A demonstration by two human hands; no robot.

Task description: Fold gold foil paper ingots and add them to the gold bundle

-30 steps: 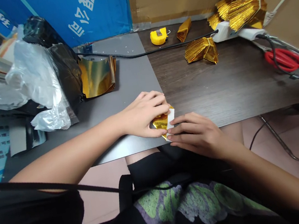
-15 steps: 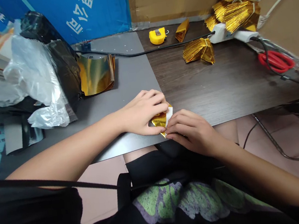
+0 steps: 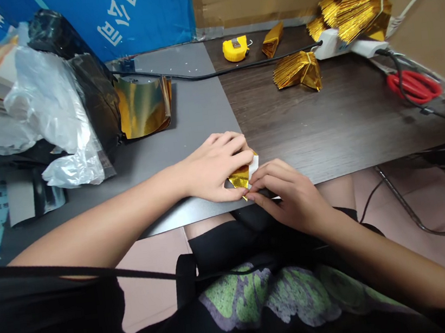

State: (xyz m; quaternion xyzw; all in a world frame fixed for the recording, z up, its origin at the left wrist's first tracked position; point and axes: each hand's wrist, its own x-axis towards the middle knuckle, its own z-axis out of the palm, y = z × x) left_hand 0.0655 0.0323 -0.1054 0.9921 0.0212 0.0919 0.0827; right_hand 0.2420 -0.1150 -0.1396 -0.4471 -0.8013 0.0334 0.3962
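Left hand (image 3: 215, 168) and right hand (image 3: 288, 197) pinch folded gold foil (image 3: 239, 178), forearms angled inward.

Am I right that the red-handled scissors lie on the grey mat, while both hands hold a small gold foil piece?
Not quite: the head view shows the red-handled scissors on the dark wood desk, far right, not the grey mat. The left hand and right hand do hold the small gold foil piece.
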